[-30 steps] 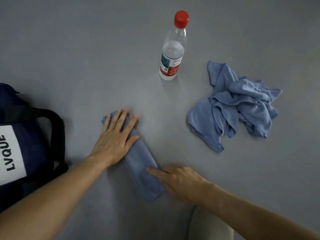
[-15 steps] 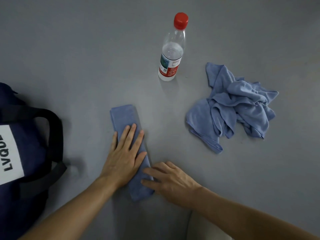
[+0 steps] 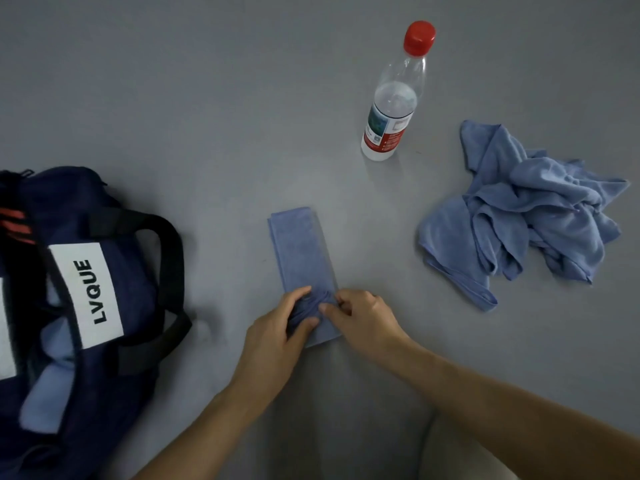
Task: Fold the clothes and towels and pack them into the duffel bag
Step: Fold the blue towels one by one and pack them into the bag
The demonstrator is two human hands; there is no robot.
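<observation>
Grey bench (image 3: 207, 98) carries all that I see through the head camera. Near the middle lies a towel (image 3: 301, 258), folded to a narrow blue strip that points away from the person. The left grip (image 3: 277, 334) has its fingers curled round the near end of the towel and bunches the fabric there. The right grip (image 3: 363, 320) pinches the same end from the right side, very close to the left fingers. At the left stands the navy bag (image 3: 138, 271), open, with light blue cloth (image 3: 52, 393) inside. A crumpled blue pile (image 3: 526, 216) lies at the right, well apart from the towel. A bottle (image 3: 394, 109) with red cap stands upright farther back.
</observation>
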